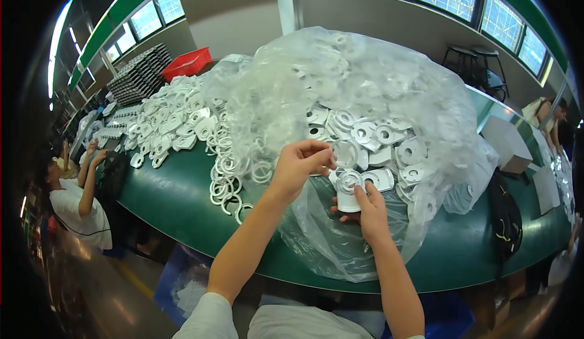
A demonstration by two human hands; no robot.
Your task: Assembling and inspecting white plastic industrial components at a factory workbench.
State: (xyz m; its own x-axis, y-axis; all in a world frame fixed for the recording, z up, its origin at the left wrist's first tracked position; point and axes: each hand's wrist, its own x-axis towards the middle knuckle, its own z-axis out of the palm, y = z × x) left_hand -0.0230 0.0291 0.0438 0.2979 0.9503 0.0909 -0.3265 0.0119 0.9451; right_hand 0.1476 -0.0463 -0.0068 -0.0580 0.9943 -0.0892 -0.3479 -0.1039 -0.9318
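Note:
My right hand (372, 213) grips a white plastic housing (348, 202), flat with a rounded end and a raised round collar, thumb on its face. Just above and left of it is my left hand (304, 165), its fingers curled into a pinch. Whether a small part sits between those fingertips, I cannot make out. Beyond both hands, many similar white housings (365, 133) with round holes spill from a large clear plastic bag (316, 65). Left of my left forearm, thin white rings (226, 187) lie in a loose heap on the green table (176, 187).
More white parts (176, 117) are piled at the left, near a red bin (187, 63) and stacked dark trays (141, 74). White boxes (506, 144) and a black bag (505, 211) stand right. A blue crate (176, 284) is below the edge. Another person (82, 202) works at left.

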